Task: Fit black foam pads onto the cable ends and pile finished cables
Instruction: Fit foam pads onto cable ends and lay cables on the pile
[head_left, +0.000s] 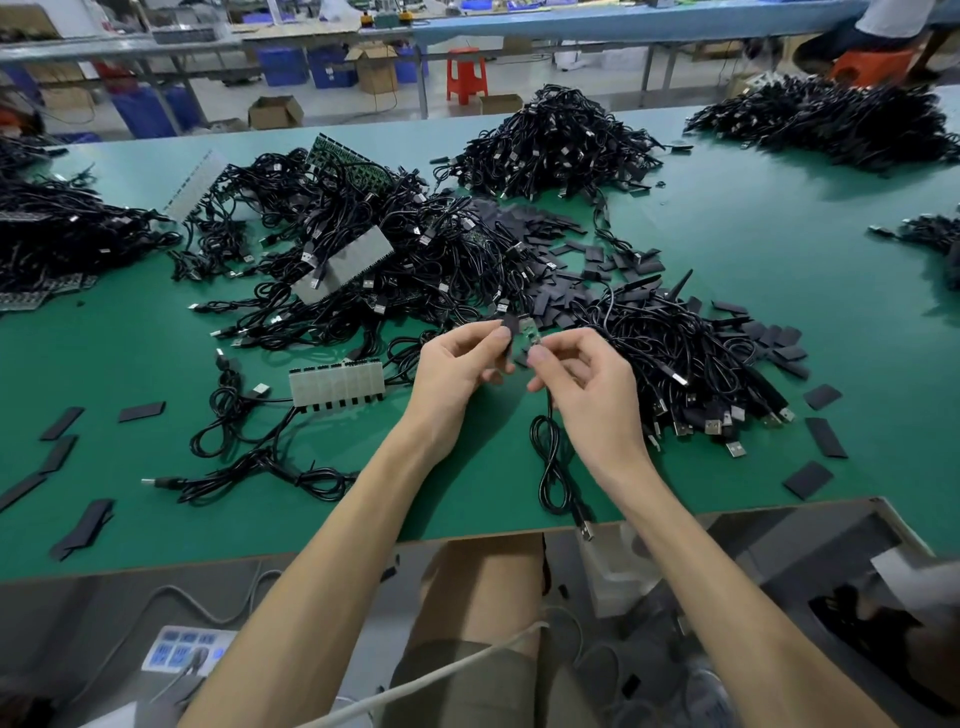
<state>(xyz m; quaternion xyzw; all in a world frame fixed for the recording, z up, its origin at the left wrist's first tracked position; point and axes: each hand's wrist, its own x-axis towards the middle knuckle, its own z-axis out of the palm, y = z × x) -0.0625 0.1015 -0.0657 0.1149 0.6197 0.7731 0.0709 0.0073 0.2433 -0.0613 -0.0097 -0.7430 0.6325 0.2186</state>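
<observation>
– Down at the near edge of the green table (260, 525), a silver USB plug (586, 529) pokes just over the lip. Whose is it?
– It belongs to the cable (551, 467) in play: thin, black, lying in a loose figure-of-eight on the mat and rising to the right hand (584, 387).
– And that hand?
– Thumb and forefinger pinch the cable's other end, a little green board (530, 332) with a pale patch on it, held above the table.
– What about the left hand (457, 364)?
– Right beside it, fingers curled, pinching a black foam pad (510, 331) upright: small, flat, matt, rectangular. Pad and board are touching or very nearly; I cannot tell which.
– Around them?
– More foam pads (141, 411) are scattered at the left, dark strips flat on the mat. Just left of the hands lies a whitish panel (337, 387) with a row of black tabs along its lower edge.
– To the right?
– A heap of cables (691, 364), plugs fanned toward the near edge, pads strewn round it.
– Farther out?
– A big tangle (363, 249) of cables sits mid-table, a spread of pads (550, 228) behind the hands, then a tall black mound (556, 140) at the far side. Beyond the table, a red stool (466, 73).
</observation>
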